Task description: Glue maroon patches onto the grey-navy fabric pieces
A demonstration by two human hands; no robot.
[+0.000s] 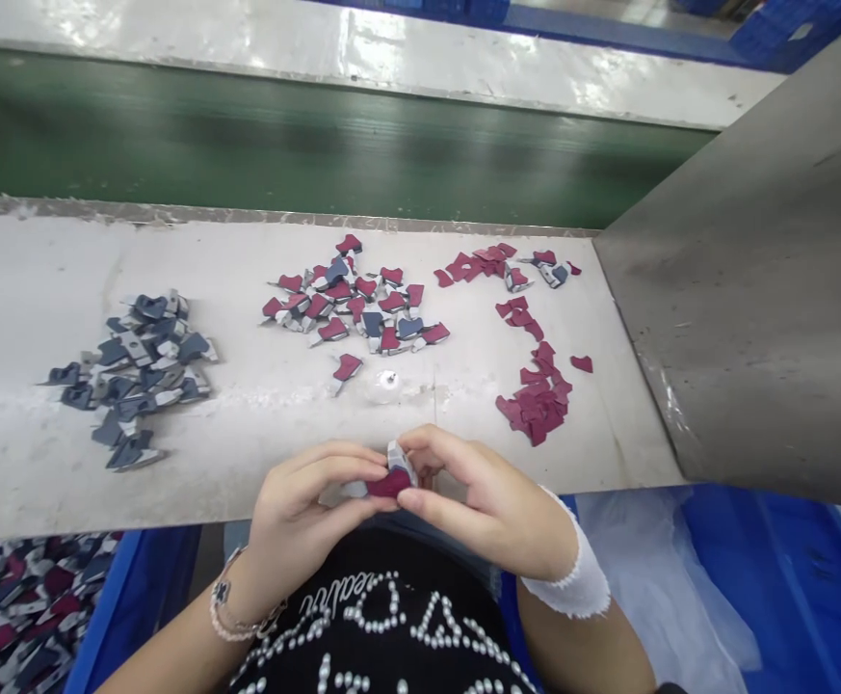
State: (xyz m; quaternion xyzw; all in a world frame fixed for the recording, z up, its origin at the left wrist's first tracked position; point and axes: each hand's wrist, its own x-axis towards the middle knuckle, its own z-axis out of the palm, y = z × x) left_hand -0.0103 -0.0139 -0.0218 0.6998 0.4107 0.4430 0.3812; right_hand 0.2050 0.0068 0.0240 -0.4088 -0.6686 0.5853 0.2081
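Note:
Close to my body, over the table's near edge, a small grey and maroon plastic part (389, 482) sits between both hands. My left hand (311, 496) pinches its left end with thumb and fingers. On the other side, my right hand (463, 492) grips it with the thumb low and the fingers bent behind. The part's maroon face looks up towards me, and a pale grey end sticks up between the fingertips. Just beyond the hands lies a single similar part (348, 367) with a maroon face.
A pile of grey-blue parts (138, 371) lies at left, maroon-faced parts (354, 304) at centre, loose maroon pieces (536, 405) at right. Behind runs a green conveyor belt (319, 145). A metal panel (752, 270) bounds the right. Blue bins (138, 598) stand below the table (247, 424).

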